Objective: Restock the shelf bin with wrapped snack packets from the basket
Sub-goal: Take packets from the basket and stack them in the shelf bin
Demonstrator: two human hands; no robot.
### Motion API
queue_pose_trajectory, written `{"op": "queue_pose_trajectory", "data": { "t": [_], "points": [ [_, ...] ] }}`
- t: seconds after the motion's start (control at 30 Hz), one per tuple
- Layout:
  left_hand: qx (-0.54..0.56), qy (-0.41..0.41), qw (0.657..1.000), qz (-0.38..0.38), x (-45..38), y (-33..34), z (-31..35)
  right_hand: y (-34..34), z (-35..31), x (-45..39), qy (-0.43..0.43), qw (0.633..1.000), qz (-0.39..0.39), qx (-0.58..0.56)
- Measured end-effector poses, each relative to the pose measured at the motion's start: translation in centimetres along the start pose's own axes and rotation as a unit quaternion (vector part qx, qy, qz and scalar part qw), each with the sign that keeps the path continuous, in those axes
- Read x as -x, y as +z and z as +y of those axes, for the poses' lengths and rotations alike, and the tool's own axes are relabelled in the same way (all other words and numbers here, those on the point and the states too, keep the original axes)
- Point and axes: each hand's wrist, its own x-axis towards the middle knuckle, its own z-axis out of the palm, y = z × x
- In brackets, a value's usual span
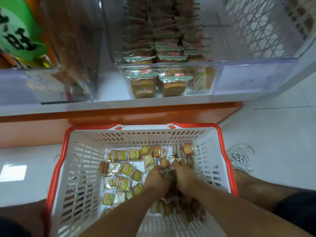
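While both hands reach into basket (142, 134): L hand (156, 179) & R hand (183, 177) — fingers curled, side by side, gripping a shared bunch of snack packets (168, 175). Loose packets (126, 168) on basket floor, mostly left/far side. Shelf bin (168, 65) above — approx. half full w/ stacked packets.

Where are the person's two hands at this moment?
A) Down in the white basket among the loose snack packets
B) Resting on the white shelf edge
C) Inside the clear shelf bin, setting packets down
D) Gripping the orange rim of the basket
A: the left hand and right hand are both low inside the white basket, close together and gathering wrapped snack packets, well below the clear shelf bin.
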Motion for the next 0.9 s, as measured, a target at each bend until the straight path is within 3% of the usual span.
{"op": "queue_pose_trajectory", "data": {
  "t": [0.17,0.27,0.4,0.53,0.7,0.9],
  "points": [
    [0.193,0.002,0.98,-0.049,1.7,-3.9,1.0,-3.3,-1.8,2.3,-0.026,0.997,0.003,-0.069],
    [0.211,0.026,0.974,-0.074,4.0,-6.9,2.6,-6.7,-4.1,5.0,-0.054,0.998,0.018,-0.035],
    [0.145,0.092,0.979,-0.112,7.6,-11.3,6.5,-13.0,-7.3,11.0,-0.106,0.989,0.047,0.087],
    [0.169,0.137,0.96,-0.175,13.1,-15.8,10.6,-18.2,-9.3,18.1,-0.211,0.948,0.152,0.185],
    [0.333,0.162,0.897,-0.242,21.0,-20.8,14.1,-22.5,-11.4,22.8,-0.417,0.851,0.296,0.119],
    [0.483,0.186,0.809,-0.28,24.8,-25.1,14.8,-23.1,-13.2,22.8,-0.483,0.795,0.366,-0.006]
  ]
}}
